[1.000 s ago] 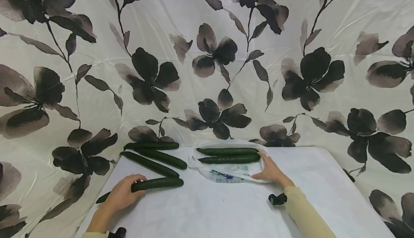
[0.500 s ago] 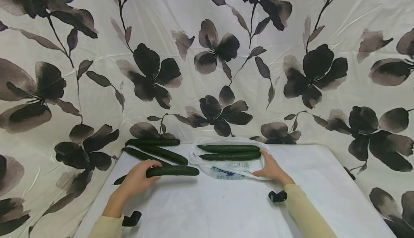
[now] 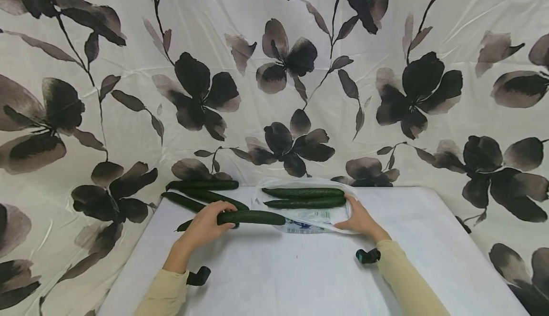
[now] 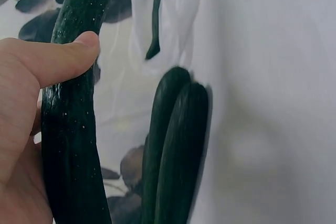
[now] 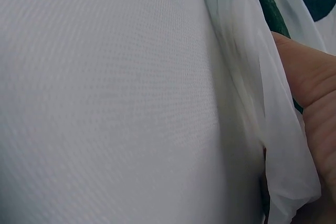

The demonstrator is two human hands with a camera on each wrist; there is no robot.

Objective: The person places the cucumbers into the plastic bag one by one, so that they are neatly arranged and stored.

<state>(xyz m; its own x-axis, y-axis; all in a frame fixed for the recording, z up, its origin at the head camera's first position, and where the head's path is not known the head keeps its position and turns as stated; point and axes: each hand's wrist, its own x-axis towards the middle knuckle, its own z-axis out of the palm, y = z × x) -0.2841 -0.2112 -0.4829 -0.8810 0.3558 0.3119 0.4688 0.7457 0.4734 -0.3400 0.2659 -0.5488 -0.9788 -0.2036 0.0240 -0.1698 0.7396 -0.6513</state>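
Note:
My left hand point(image 3: 210, 223) grips a long dark green cucumber point(image 3: 257, 217) around its middle, with the thumb point(image 4: 68, 59) across the skin. Its front end overlaps the near edge of a thin white plastic bag point(image 3: 319, 215). Two cucumbers point(image 3: 306, 203) lie side by side in the bag. At the bag's mouth, my right hand point(image 3: 362, 218) has thumb and fingers spread apart, fingertips by the cucumber ends. In the right wrist view the bag film point(image 5: 283, 145) runs over that thumb point(image 5: 307, 72); the other fingers are mostly hidden.
Three more cucumbers point(image 3: 203, 185) lie together at the table's back left, partly behind my left hand. A white cloth covers the table point(image 3: 300, 273). Behind it hangs a floral curtain point(image 3: 274, 101). A black wrist camera point(image 3: 198, 276) sits on my left wrist.
My left hand has carried the cucumber rightward and away from me, from the table's left side to the bag's edge. My right hand has stayed at the bag's mouth.

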